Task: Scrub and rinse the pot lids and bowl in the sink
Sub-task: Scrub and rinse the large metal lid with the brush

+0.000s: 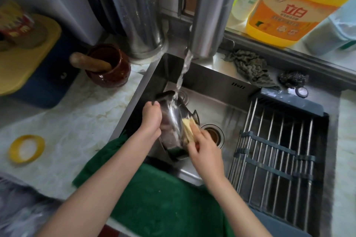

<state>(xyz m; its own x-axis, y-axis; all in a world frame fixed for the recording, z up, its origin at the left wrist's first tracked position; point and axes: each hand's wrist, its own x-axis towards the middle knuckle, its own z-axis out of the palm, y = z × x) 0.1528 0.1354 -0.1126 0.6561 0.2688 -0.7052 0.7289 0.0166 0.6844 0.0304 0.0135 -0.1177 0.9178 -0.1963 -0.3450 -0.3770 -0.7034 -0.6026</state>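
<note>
A shiny steel pot lid [174, 121] with a black handle is held on edge inside the steel sink [221, 82]. My left hand [152, 117] grips its left rim. My right hand [204, 150] holds a yellow sponge [187, 128] pressed against the lid's right face. Water streams from the faucet [208, 17] onto the top of the lid. The lower part of the lid is hidden behind my hands. No bowl can be made out.
A metal drying rack [279, 150] fills the sink's right half, the drain [213, 133] beside it. A brown jar with pestle [107, 67], tape roll [26, 148], detergent bottle [289, 5], rag [248, 67] and steel scourer [293, 79] surround the sink.
</note>
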